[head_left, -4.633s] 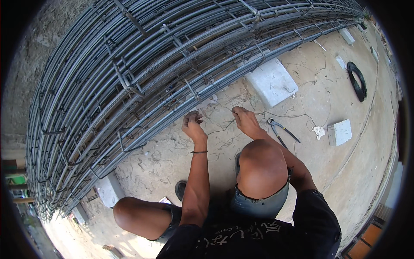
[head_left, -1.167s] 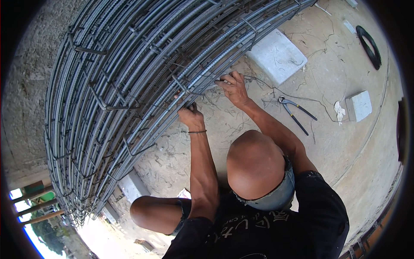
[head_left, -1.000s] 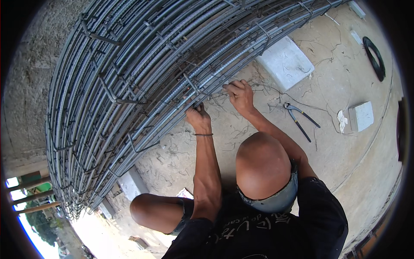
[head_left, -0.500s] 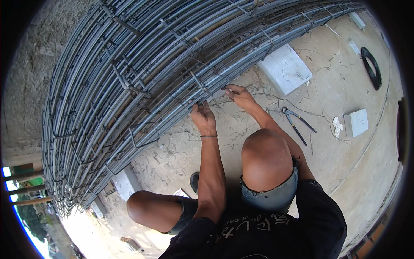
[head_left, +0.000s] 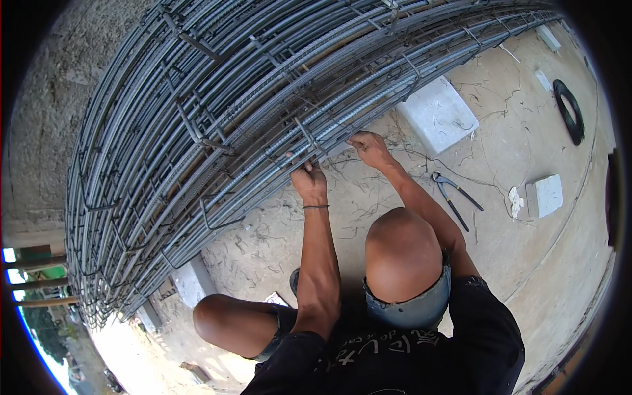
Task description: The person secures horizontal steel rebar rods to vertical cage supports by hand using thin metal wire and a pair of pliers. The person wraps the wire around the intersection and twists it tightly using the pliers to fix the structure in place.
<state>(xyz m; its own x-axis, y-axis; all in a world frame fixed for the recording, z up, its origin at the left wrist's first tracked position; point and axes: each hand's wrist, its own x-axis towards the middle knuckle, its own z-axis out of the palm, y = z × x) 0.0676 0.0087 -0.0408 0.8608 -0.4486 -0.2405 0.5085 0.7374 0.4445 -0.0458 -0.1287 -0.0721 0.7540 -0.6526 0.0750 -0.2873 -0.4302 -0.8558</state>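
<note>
A big stack of steel rebar cages (head_left: 263,99) fills the upper left, its long ribbed bars crossed by bent square stirrups. My left hand (head_left: 308,181) is at the lowest near bars, fingers curled against the steel just below a stirrup (head_left: 305,133). To its right, my right hand (head_left: 372,150) has its fingers pinched together close under the same bars. Whatever sits between those fingertips, perhaps thin wire, is too small to make out. Pincers (head_left: 454,194) with dark handles lie on the floor to the right of my right forearm, their handles spread.
Pale blocks (head_left: 440,115) rest on the concrete floor by the cages, with another block (head_left: 545,195) farther right. A black ring-shaped coil (head_left: 568,112) lies at the far right. Short wire scraps (head_left: 257,245) litter the floor. My bent knee (head_left: 403,257) rises between my forearms.
My right hand has come up against the lower bars, fingers still pinched. My left fingers have shifted slightly, one now reaching up along the bars. The view has moved a little.
</note>
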